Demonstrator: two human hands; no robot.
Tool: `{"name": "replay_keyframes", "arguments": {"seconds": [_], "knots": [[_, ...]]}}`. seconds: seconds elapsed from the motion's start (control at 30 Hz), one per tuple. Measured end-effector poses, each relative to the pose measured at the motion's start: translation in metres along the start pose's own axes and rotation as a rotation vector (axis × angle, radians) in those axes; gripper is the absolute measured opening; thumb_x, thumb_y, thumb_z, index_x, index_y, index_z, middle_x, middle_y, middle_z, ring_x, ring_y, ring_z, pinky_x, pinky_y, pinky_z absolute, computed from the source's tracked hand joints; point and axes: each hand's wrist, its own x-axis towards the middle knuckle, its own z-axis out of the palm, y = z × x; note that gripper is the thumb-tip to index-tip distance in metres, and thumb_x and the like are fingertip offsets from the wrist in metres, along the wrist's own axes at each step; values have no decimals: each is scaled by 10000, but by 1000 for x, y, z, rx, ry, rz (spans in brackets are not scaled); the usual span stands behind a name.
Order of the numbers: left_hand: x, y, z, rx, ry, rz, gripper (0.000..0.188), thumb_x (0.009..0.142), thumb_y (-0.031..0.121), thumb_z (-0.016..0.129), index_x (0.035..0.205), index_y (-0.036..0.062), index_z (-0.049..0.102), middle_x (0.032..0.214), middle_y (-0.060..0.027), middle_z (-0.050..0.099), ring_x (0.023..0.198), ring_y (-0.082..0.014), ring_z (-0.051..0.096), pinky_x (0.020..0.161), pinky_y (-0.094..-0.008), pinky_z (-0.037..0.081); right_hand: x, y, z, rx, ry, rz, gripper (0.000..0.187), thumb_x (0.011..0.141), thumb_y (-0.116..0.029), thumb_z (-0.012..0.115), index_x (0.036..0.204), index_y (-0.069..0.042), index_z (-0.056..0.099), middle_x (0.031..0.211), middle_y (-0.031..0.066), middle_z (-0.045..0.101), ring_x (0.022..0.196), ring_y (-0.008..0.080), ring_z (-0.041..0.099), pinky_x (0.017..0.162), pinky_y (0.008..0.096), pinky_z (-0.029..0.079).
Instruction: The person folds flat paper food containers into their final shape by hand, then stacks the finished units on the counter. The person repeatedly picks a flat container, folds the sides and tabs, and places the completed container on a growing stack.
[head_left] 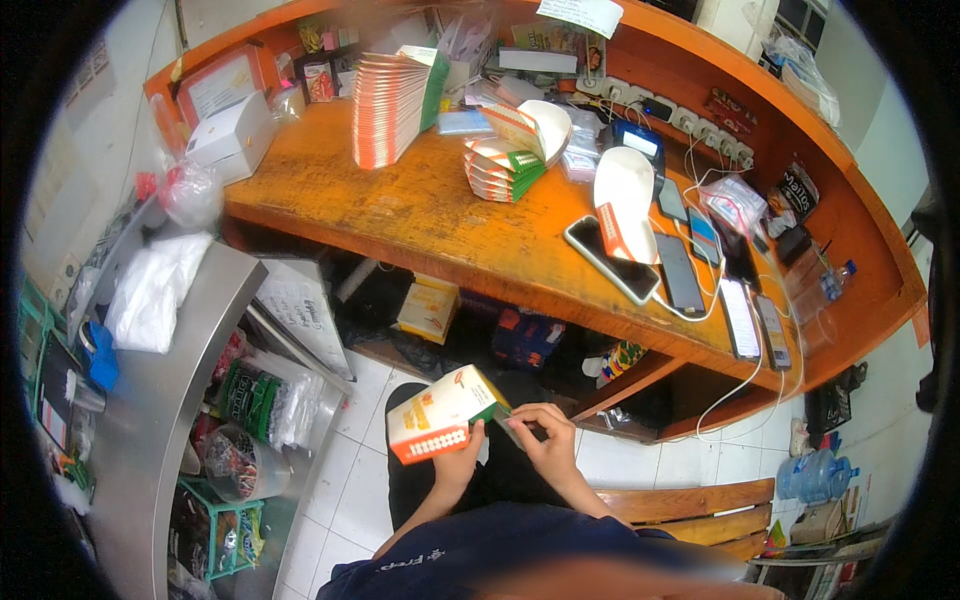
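Observation:
Over my lap, my left hand (pixel 459 467) grips a white and yellow paper food carton (pixel 437 408) with an orange dotted side and a green edge. My right hand (pixel 547 440) pinches a dark green flap at the carton's right end, its fingers bent together. The carton is tilted. On the orange desk (pixel 310 190) beyond stands a tall stack of nested cartons (pixel 385 115). To its right is a shorter pile of similar cartons (pixel 500 170). One more carton piece with a rounded white flap (pixel 625 190) lies near the phones.
Several phones with white charging cables, including a white-edged phone (pixel 612 260), cover the desk's right side beside a power strip (pixel 690 122). A white box (pixel 232 138) stands at the far left. A steel counter (pixel 165 430) runs along my left; a wooden bench (pixel 690 500) is at right.

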Motion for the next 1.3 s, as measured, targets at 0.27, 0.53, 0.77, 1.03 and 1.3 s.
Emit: {"name": "replay_keyframes", "arguments": {"seconds": [0.27,0.53,0.77,1.03,1.3], "knots": [[-7,-27,4,39,-96,175,357,887,150,659,1194,12,542,1139,-113,591,1014,-200,590,893,-344,482,4,-5,6,-40,-68,-42,86,773,-54,718,854,-40,689,982,99,685,880,255,641,742,326,512],[-10,-44,1,-256,-243,-5,355,898,176,644,1196,12,542,1147,-115,588,1032,-209,579,908,-356,478,-3,0,0,158,-160,110,102,818,-39,690,909,-5,660,994,114,676,848,194,666,665,277,543],[-10,-70,4,-514,-285,-199,356,907,199,631,1197,12,542,1154,-118,585,1047,-217,569,922,-366,474,2,5,-5,66,-222,43,113,827,-41,678,929,0,650,990,112,662,850,201,656,624,258,545],[-9,-84,23,-1179,-392,-427,511,956,421,497,1310,53,457,1271,-135,545,1128,-262,562,956,-384,469,-6,22,-2,2,-259,135,216,766,-73,711,926,-8,581,941,167,647,781,299,668,614,351,537],[-18,-3,26,427,-800,226,612,780,394,741,1242,39,557,1138,-184,579,1083,-338,537,934,-394,423,-17,96,-13,-399,-132,466,376,849,-89,555,1196,29,470,842,325,612,838,491,602,713,541,482]]}}
